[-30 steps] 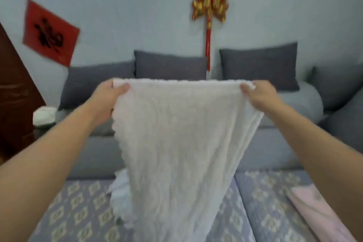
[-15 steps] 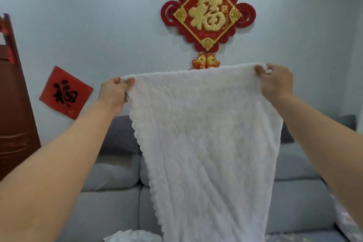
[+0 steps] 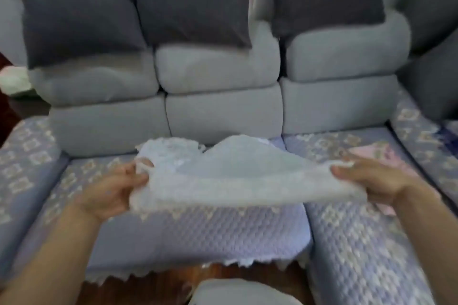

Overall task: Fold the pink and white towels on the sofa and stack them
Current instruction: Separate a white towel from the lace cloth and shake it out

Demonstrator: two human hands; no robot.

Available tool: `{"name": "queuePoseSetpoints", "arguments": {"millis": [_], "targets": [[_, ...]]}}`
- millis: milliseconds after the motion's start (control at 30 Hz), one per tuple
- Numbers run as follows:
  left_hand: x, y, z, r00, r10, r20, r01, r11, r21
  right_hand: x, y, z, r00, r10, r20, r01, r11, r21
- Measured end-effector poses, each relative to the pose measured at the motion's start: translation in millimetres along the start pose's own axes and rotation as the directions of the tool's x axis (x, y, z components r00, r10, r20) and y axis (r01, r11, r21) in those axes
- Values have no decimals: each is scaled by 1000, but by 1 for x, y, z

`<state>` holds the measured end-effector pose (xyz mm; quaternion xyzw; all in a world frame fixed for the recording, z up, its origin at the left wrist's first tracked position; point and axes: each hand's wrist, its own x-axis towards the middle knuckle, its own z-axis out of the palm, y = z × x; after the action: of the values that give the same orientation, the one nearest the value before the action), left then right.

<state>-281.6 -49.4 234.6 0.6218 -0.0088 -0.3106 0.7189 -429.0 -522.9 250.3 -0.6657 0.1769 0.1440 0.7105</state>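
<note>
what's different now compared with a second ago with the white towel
The white towel has come down from hanging at full length in the air to lying low over the sofa seat, billowed. Unchanged: the left hand and right hand still grip its two near corners.

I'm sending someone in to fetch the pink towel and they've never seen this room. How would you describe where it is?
Start at the grey sofa with the dark cushions and look at its patterned blue seat cover. On the right-hand seat, just beyond the right hand, lies the pink towel, partly hidden by that hand. It is the only pink thing there; the white towel is held up between both hands.
</note>
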Motion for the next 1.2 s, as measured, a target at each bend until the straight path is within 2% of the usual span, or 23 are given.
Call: {"name": "queuePoseSetpoints", "arguments": {"millis": [100, 167, 233, 267, 300, 367, 433, 500, 567, 667, 767, 867, 967, 1067, 1133, 1200], "targets": [[-21, -75, -5, 959, -285, 15, 285, 958, -45, 4, 80, -2, 934, 294, 201, -284, 956, -77], [-30, -96, -4, 931, -361, -50, 363, 931, 36, 6, 99, -5, 886, 386, 257, -371, 923, -105], [-21, -96, -1, 922, -364, -135, 372, 927, 39, 13, 93, -4, 900, 387, 202, -372, 922, -110], [-9, -93, -5, 919, -354, -171, 360, 933, 6, 19, 85, -2, 926, 356, 128, -336, 929, -153], [7, -91, -12, 921, -313, -234, 326, 945, 20, 27, 74, 2, 951, 307, 29, -291, 925, -243], [45, -82, -24, 920, -144, -365, 225, 956, 190, 51, 51, 11, 966, 153, -209, -236, 849, -472], [77, -62, -19, 878, 50, -476, 137, 927, 349, 80, 26, 13, 954, 11, -300, -211, 736, -644], [100, -19, 0, 802, 221, -555, 14, 922, 387, 102, -10, 7, 919, -196, -341, -144, 638, -757], [115, 50, 28, 738, 349, -578, -177, 926, 333, 110, -72, -4, 822, -412, -392, -76, 604, -794], [116, 176, 62, 667, 545, -508, -455, 838, 301, 94, -193, -10, 596, -667, -447, 80, 603, -794], [93, 294, 92, 573, 701, -424, -634, 707, 313, 60, -303, -12, 362, -788, -498, 225, 593, -773], [59, 368, 115, 459, 807, -372, -717, 584, 381, 23, -376, -12, 203, -838, -506, 275, 545, -792], [36, 401, 115, 434, 846, -309, -740, 530, 413, -8, -409, -7, 159, -850, -502, 312, 526, -791], [22, 410, 108, 451, 854, -259, -762, 519, 387, -27, -418, -3, 163, -869, -467, 337, 494, -802], [16, 406, 104, 474, 849, -232, -788, 527, 318, -35, -413, -1, 182, -872, -454, 395, 488, -778], [16, 396, 95, 512, 837, -193, -796, 547, 259, -38, -399, -3, 243, -862, -444, 486, 504, -714]]}}
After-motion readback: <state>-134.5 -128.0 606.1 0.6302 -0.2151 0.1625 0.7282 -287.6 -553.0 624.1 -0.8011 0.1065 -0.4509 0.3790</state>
